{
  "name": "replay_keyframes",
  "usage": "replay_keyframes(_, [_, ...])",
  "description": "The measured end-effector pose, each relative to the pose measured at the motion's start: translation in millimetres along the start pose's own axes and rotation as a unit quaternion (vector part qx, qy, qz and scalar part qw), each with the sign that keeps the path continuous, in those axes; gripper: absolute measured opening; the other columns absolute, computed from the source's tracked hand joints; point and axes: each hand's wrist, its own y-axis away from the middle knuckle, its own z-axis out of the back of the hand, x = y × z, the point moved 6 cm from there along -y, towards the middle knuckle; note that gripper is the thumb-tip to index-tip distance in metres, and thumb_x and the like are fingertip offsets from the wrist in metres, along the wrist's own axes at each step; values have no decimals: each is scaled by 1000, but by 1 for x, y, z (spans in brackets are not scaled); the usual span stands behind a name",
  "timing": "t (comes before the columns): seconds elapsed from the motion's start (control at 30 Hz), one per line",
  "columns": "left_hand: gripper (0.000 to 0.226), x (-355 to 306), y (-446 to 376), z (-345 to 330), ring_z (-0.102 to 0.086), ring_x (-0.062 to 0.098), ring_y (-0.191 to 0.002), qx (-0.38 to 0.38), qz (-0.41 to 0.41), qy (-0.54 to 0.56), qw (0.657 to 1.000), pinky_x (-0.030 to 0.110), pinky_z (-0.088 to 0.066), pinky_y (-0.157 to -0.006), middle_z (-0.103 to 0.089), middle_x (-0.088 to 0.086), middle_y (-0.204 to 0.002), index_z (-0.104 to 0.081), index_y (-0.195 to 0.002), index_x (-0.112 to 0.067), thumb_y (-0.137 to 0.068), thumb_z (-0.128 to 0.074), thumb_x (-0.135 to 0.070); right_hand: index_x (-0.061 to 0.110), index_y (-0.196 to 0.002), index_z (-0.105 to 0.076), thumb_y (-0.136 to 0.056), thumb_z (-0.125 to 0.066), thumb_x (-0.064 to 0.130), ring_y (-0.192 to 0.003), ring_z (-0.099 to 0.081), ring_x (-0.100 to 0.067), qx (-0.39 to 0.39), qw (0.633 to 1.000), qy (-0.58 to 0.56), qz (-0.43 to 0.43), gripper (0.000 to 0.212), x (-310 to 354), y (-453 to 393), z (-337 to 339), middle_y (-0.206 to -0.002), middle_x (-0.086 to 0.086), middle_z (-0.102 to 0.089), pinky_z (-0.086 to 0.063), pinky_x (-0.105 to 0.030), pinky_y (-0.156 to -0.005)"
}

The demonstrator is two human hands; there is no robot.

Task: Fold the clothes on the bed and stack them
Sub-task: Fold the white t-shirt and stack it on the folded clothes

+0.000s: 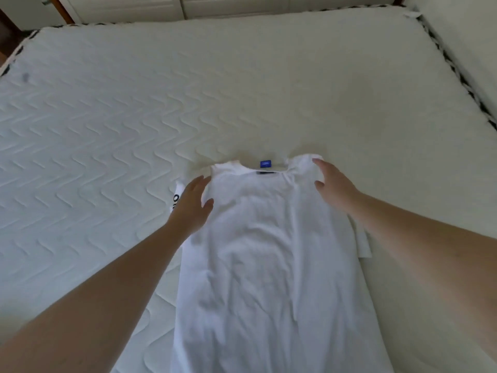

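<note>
A white T-shirt (pixel 263 259) lies spread lengthwise on the bed (pixel 113 125), collar at the far end with a small blue label (pixel 265 163) showing. Its left sleeve, with black lettering (pixel 176 201), sticks out beside my left hand (pixel 192 204), which lies with straight fingers at the shirt's left shoulder. At the right shoulder my right hand (pixel 332 184) hovers or rests, fingers relaxed and spread. Neither hand grips the cloth. The right sleeve (pixel 363 243) peeks out under my right forearm.
The quilted white mattress stretches wide to the left and far side of the shirt. Its dark-trimmed edge (pixel 457 74) runs along the right, next to a white wall. White cabinet doors (pixel 188 6) stand beyond the head of the bed.
</note>
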Motion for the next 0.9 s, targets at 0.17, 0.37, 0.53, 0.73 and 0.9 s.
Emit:
replay_keyframes(0.17, [60,18,95,-77,-23,16,-147,87,-41,-14,995,31,-26,-116,-28,1,-159,-32,-152,-24,-97,-55,-19,15,-153,-28,-100,-48,14,-142,-32,-23,38,999,-15,-9,57,-28,67,-68,-156,-6,-33,-25,-32,-115])
replay_keyframes(0.37, [69,17,229,-173,1,19,-152,180,-66,-119,974,33,-7,-120,-1,-4,-164,-9,-155,-32,-98,-48,-36,15,-153,-26,-99,-50,25,-143,-31,-22,112,986,107,54,61,-54,190,-162,-156,-6,-33,-23,-32,-115])
replay_keyframes(0.53, [76,-10,323,-213,-16,36,-147,197,-69,-143,968,54,-17,-116,-14,16,-161,-23,-154,-16,-91,-39,-54,22,-155,-20,-96,-42,53,-150,-12,-24,170,964,189,81,70,-75,297,-215,-164,-5,-10,-15,-40,-120])
replay_keyframes(0.73, [103,-14,395,-231,-10,34,-150,240,-140,-187,942,57,-12,-115,-10,14,-162,-21,-155,-17,-76,-53,-75,31,-156,-11,-66,-52,77,-150,-2,-22,226,930,245,155,109,-94,385,-240,-164,-2,3,-1,-53,-118])
replay_keyframes(0.9, [63,-8,407,-204,-50,32,-132,123,-151,-212,958,57,-41,-106,-48,11,-147,-52,-142,-16,-81,-64,-28,23,-138,-55,-70,-71,24,-129,-52,-27,87,952,263,131,70,-101,390,-212,-143,-5,-53,-34,-59,-108])
